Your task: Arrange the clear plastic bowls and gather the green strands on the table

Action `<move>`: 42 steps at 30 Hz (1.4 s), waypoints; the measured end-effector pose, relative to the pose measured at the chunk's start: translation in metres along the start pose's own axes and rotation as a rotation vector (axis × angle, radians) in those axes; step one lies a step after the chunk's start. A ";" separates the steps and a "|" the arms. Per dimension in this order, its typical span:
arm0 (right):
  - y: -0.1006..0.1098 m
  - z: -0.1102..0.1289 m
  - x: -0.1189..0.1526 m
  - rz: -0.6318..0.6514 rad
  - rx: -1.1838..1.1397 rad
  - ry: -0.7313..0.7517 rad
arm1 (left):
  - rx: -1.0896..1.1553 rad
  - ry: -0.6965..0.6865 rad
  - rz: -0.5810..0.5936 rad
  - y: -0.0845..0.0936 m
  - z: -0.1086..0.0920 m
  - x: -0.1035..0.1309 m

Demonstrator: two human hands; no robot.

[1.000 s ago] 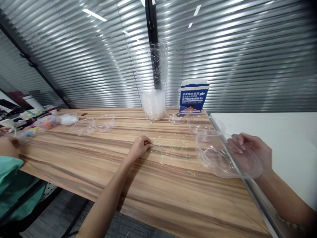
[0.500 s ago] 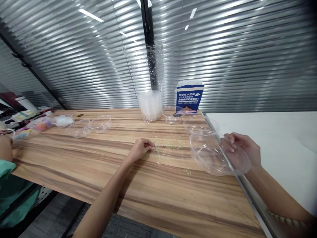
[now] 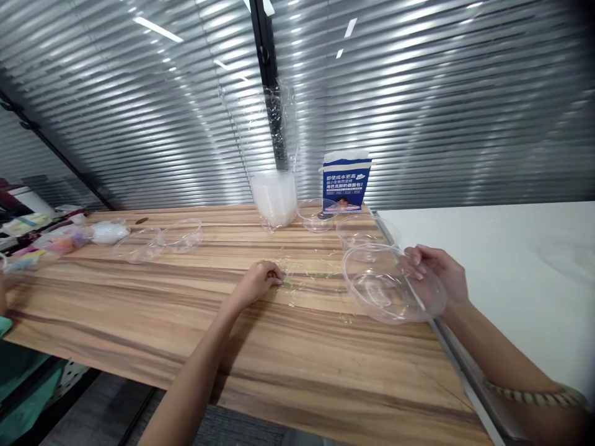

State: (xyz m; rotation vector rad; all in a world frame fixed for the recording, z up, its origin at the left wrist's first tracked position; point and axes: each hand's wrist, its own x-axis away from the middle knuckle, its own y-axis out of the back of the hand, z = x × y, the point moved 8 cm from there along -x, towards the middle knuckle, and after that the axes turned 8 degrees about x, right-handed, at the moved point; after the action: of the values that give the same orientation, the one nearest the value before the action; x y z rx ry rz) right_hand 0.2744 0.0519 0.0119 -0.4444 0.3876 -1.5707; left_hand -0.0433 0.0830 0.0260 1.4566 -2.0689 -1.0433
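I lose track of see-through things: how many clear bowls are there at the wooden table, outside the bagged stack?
5 visible: a leftmost bowl, its neighbour, a bowl by the blue bag, the held bowl in the right hand, another bowl just beyond. Some may hide, nested.

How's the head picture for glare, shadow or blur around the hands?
Head view: bright streaks glare off the blinds; head view: a soft shadow lies on the table beside the left forearm; head view: highlights and see-through walls make the clear bowl at the right hand hard to trace; head view: the far-right edge darkens.
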 end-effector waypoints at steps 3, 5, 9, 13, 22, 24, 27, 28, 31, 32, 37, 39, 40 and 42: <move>0.000 0.001 0.000 0.001 0.015 0.008 | 0.049 0.025 0.002 0.000 0.004 -0.001; 0.000 0.003 0.000 0.003 0.023 0.029 | 0.075 0.026 -0.002 0.000 0.007 -0.002; 0.000 0.004 -0.002 0.026 0.049 0.059 | 0.124 0.007 -0.015 0.000 0.014 -0.004; -0.002 0.004 -0.001 0.054 0.063 0.056 | 0.241 0.022 -0.046 0.002 0.019 -0.006; -0.005 0.007 0.000 0.059 0.079 0.073 | 1.284 0.157 -0.253 0.010 0.028 -0.004; -0.005 0.006 -0.001 0.058 0.088 0.077 | 1.493 0.204 -0.287 0.009 0.030 -0.004; -0.005 0.005 -0.001 0.059 0.090 0.069 | 1.693 0.309 -0.371 0.007 0.034 -0.002; -0.005 0.004 -0.001 0.061 0.086 0.064 | 1.729 0.357 -0.401 0.007 0.035 -0.001; -0.005 0.003 -0.001 0.065 0.075 0.058 | 1.773 0.487 -0.410 0.004 0.037 0.003; -0.005 0.003 -0.001 0.068 0.076 0.059 | 1.770 0.505 -0.380 0.003 0.035 0.003; -0.007 0.004 0.000 0.079 0.082 0.055 | 1.458 0.452 -0.115 -0.001 0.019 0.005; -0.006 0.005 0.000 0.075 0.075 0.055 | 1.145 0.394 0.046 -0.004 0.010 0.008; -0.006 0.005 0.000 0.073 0.075 0.057 | 0.964 0.360 0.118 -0.004 0.006 0.010; -0.006 0.006 0.000 0.073 0.083 0.065 | 0.609 0.297 0.212 -0.003 0.003 0.015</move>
State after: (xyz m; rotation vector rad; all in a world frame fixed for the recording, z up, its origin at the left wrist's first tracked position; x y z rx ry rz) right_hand 0.2726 0.0524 0.0199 -0.3126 0.3828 -1.5272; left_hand -0.0489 0.0699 0.0209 1.4877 -2.3481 -0.0923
